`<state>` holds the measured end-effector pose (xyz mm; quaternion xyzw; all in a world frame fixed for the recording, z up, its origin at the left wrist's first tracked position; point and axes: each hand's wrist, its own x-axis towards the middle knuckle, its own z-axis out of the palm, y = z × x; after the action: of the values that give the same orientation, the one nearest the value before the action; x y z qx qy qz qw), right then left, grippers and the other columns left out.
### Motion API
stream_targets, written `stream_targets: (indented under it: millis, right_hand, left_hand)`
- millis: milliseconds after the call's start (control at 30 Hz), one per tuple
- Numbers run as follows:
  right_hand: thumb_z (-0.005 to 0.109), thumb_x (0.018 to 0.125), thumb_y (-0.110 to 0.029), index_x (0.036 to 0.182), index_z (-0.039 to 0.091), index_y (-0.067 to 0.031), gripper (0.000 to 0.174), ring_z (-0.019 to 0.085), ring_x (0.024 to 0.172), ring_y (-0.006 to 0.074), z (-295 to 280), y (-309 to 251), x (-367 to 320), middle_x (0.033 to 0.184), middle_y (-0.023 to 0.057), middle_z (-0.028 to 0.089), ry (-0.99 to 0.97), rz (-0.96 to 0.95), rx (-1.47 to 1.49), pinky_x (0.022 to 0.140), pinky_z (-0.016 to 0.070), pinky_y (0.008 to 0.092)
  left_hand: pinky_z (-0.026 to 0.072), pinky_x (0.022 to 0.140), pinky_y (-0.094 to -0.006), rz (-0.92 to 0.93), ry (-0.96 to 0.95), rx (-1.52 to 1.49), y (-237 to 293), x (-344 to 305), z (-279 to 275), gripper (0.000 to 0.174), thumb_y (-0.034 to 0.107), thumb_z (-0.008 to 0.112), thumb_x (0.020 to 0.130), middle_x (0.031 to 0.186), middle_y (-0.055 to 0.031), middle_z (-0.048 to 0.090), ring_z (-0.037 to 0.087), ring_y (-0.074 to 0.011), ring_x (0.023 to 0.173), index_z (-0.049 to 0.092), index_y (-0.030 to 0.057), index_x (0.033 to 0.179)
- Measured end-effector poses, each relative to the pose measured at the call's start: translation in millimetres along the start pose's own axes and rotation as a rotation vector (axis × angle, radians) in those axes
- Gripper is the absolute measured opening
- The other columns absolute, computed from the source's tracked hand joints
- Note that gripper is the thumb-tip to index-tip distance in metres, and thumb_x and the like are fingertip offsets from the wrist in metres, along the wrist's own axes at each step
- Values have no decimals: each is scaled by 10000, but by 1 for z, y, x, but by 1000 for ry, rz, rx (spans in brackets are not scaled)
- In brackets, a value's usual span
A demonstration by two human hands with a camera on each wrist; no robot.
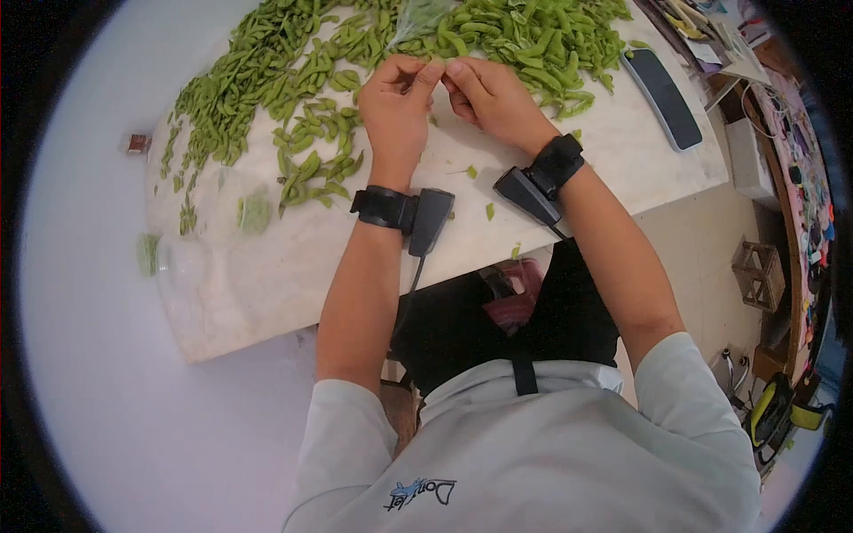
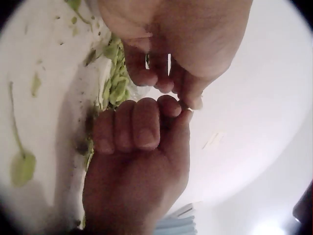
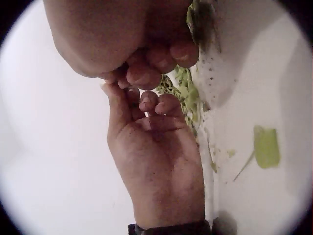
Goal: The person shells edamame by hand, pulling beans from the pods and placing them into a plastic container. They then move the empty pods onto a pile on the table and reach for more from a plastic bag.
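Observation:
The left hand [image 1: 395, 111] and the right hand [image 1: 502, 102] meet at thumbs and forefingers beside the pods. Both pinch a small thing almost wholly hidden by the fingertips; what it is cannot be told. In the left wrist view the left hand [image 2: 137, 161] has its other fingers curled toward the palm, with the right hand [image 2: 181, 34] above it. From the right wrist camera, the right hand [image 3: 156, 156] shows its palm below the left hand [image 3: 107, 34]. Loose green pods [image 1: 555, 44] lie past the right hand, and darker green pods [image 1: 213, 115] spread out at the left.
A clear plastic bag [image 1: 418, 19] lies among the pods. On the right of the white table [image 1: 293, 289] is a phone [image 1: 662, 98]. Small green scraps [image 1: 490, 211] lie near the front edge. A wooden stool [image 1: 758, 274] stands on the floor at the right.

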<state>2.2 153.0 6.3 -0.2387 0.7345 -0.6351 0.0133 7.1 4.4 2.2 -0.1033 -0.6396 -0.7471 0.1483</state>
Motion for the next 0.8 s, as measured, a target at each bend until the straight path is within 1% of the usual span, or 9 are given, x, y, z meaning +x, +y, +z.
stream_targets:
  millis: [67,167,267,367,467,500,600,700,800]
  right_hand:
    - [411,1015,-345,812,547,-11,414,518,537,182,1,1,0,598,60,543,76,-30,-84,535,424,338]
    - [453,998,-309,908,607,-7,351,563,610,180,-1,1,1,675,77,593,102,7,-109,583,452,329]
    - [501,972,-256,1058,654,-37,280,598,695,170,3,3,3,799,85,640,206,-73,-42,633,478,312]
    - [557,943,-215,1155,656,-77,272,602,750,157,-3,-1,2,896,71,656,198,-238,-108,659,491,295]
    - [594,917,-194,1138,666,-92,254,599,765,152,-6,2,6,909,53,656,192,-222,-97,664,494,292]
    - [618,900,-190,1125,667,-85,253,593,756,146,-7,2,6,900,56,655,202,-276,-120,664,492,286]
    - [619,901,-188,1088,667,-60,232,587,759,127,-8,3,7,893,44,649,184,-245,-30,653,494,279]
    - [618,905,-177,1060,649,-39,210,579,744,105,-9,9,11,857,29,626,224,-385,-141,616,493,261]
    - [605,918,-161,1073,618,-30,204,578,717,100,-7,3,7,826,22,596,157,-141,24,582,489,246]
  left_hand:
    - [385,511,-193,42,86,108,5,-5,10,169,137,723,860,742,-4,608,482,-49,581,614,7,868]
    - [379,515,-193,44,96,102,7,-5,12,171,139,728,856,731,1,600,477,-44,582,617,11,837]
    - [379,517,-196,49,69,90,2,-1,7,164,135,727,857,715,9,591,473,-40,583,619,12,840]
    - [372,535,-208,-1,-32,199,11,3,0,122,112,691,880,666,11,560,478,-55,591,626,22,831]
    - [371,544,-210,-34,-25,115,7,4,-1,113,105,684,881,665,11,557,480,-61,597,628,26,822]
    - [369,542,-204,-4,-56,117,6,3,-3,100,111,688,879,667,16,560,478,-62,589,639,33,838]
    - [368,541,-201,16,-58,125,5,2,-3,86,114,689,878,673,19,563,474,-58,589,650,40,859]
    - [366,540,-199,14,-60,89,5,2,-1,76,114,689,879,682,22,566,472,-53,589,653,47,871]
    - [370,540,-200,-29,-40,114,5,2,-1,74,111,684,881,688,21,569,475,-55,593,652,44,877]
